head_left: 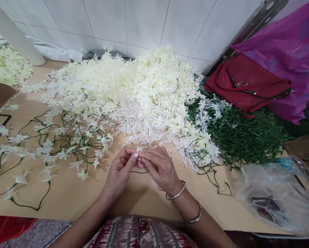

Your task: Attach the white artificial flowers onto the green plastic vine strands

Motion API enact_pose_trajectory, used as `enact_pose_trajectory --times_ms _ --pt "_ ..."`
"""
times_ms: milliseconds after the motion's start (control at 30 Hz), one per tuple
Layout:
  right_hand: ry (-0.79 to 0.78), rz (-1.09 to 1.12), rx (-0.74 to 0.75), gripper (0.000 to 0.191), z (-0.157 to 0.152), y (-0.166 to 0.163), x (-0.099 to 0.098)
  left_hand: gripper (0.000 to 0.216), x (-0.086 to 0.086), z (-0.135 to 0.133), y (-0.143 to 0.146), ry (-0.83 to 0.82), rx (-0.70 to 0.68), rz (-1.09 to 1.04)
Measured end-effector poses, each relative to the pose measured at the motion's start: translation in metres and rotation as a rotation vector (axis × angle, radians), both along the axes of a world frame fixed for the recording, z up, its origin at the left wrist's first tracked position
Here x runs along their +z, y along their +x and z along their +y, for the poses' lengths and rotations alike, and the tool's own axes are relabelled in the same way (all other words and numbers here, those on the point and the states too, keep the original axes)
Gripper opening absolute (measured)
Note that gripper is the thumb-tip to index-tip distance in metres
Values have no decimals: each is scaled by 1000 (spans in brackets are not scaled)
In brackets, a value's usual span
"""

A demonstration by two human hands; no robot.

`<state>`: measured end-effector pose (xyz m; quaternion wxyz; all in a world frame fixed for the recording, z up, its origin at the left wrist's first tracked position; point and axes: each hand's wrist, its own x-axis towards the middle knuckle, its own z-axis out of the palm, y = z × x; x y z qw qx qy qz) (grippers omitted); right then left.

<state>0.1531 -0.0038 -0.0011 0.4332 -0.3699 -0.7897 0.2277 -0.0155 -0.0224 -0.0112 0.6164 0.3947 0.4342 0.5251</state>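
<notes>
My left hand and my right hand meet at the middle of the table's near side, fingertips pinched together. Between them is a small white artificial flower, partly hidden by the fingers. A thin green stem shows below the fingertips. Just beyond the hands lies a large heap of white and cream artificial flowers, with bundles of thin white stalks at its front. On the left, white flowers fixed along green stems spread loosely over the tabletop.
Green plastic stems form a pile at the right, below a red handbag and a purple bag. A clear plastic bag rests at the right edge. More flowers lie far left, near a white pipe. A tiled wall stands behind.
</notes>
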Motion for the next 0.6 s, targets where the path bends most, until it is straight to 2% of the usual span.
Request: enact_pose_trajectory --times_ms 100,200,267,333,400,467,600 --pt "9 60 -74 20 2 4 4 24 0 -3 1 60 30 64" --pt "-7 140 -281 17 4 10 7 20 -2 -9 2 85 138 71" --pt "-22 184 -430 15 7 16 7 19 -3 -12 1 138 298 127" --pt "-24 193 -520 13 11 21 7 19 -1 -12 0 219 535 241" --pt "-28 181 -543 13 13 24 6 25 1 -11 -2 311 758 361" --pt "-46 151 -519 13 15 24 4 40 4 -10 -5 426 900 493" --pt "-108 20 -395 7 15 21 -2 70 5 -14 -8 500 917 849"
